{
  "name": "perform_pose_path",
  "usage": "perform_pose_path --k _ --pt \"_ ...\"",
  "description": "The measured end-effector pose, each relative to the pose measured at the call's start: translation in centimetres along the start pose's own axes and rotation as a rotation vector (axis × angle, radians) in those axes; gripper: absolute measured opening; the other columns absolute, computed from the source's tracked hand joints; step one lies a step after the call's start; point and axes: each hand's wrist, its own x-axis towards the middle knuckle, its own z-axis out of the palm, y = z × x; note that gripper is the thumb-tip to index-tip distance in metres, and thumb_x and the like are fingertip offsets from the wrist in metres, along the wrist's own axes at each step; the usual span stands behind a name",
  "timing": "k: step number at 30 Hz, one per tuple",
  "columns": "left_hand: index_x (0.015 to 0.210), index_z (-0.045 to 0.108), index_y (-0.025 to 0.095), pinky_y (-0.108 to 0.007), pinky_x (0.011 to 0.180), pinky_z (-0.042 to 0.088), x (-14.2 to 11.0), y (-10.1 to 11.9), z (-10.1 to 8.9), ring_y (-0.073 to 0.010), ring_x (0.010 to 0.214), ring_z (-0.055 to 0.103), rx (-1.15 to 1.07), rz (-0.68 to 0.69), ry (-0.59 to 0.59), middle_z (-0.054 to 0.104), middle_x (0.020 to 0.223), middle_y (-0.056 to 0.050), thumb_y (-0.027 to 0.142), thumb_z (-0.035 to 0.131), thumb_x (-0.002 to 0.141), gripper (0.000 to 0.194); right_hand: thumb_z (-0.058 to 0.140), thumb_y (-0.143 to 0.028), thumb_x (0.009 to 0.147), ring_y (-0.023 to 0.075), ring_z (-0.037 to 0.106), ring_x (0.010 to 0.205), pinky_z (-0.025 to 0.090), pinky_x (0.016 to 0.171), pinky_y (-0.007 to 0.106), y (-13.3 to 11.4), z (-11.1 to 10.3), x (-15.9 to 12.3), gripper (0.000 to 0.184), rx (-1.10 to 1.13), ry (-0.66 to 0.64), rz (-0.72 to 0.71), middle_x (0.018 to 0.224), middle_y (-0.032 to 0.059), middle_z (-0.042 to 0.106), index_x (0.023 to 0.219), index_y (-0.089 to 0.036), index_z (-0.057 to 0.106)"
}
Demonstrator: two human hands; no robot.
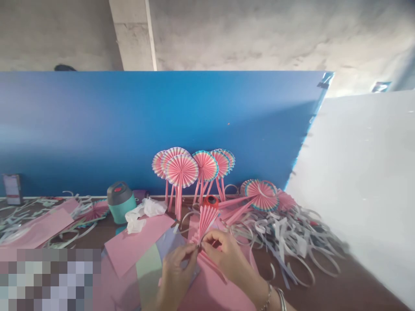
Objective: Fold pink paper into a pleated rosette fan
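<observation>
My left hand (177,270) and my right hand (228,255) meet low in the middle of the view, both pinching the base of a pink pleated paper fan (205,220) that spreads upward from my fingers. Fingers of both hands are closed on its folded middle. Under my hands lie pink paper sheets (132,246) and a pale green and lilac sheet (152,263). Finished round paper fans on pink sticks (181,170) lean upright against the blue board (97,129) just behind.
More finished fans (261,194) lie to the right beside a heap of grey paper strips (292,237). A teal flask (120,202), crumpled white tissue (142,212), an orange spool (210,201), a white panel (366,181) at right.
</observation>
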Motion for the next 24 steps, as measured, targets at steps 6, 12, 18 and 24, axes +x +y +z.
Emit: perform_pose_path --k 6,12,18,24 --pt "0.081 0.071 0.014 -0.016 0.066 0.052 0.4 0.8 -0.2 -0.0128 0.068 0.067 -0.066 -0.030 -0.079 0.071 0.075 -0.005 0.029 0.054 0.084 0.023 0.057 -0.020 0.074 0.0107 0.053 0.070 0.040 0.065 0.020 0.0 0.2 0.3 0.013 0.051 -0.004 0.053 0.073 0.0031 0.062 0.066 -0.012 0.063" --pt "0.079 0.070 0.015 -0.016 0.065 0.051 0.2 0.8 -0.2 -0.0124 0.067 0.067 -0.053 -0.041 -0.084 0.070 0.073 -0.004 0.028 0.053 0.084 0.022 0.058 -0.027 0.072 0.0104 0.053 0.064 0.041 0.062 0.021 1.1 0.7 0.7 0.017 0.109 -0.008 0.089 0.070 0.0037 0.062 0.065 -0.012 0.063" --pt "0.080 0.069 0.017 -0.014 0.066 0.049 0.1 0.2 -0.3 -0.0101 0.067 0.066 0.069 0.102 -0.065 0.070 0.074 -0.001 0.021 0.053 0.084 0.017 0.066 -0.036 0.069 0.0069 0.042 0.058 0.033 0.056 0.019 0.8 0.2 0.6 0.027 0.217 -0.084 0.201 0.061 0.0003 0.052 0.062 -0.010 0.059" --pt "0.081 0.068 0.017 -0.014 0.069 0.050 0.2 0.5 -0.6 -0.0103 0.070 0.067 0.158 0.272 0.001 0.071 0.078 -0.002 0.015 0.053 0.083 0.016 0.071 -0.047 0.062 0.0056 0.039 0.059 0.034 0.059 0.019 0.4 -0.4 0.4 0.040 0.396 -0.196 0.294 0.061 -0.0003 0.049 0.063 -0.010 0.057"
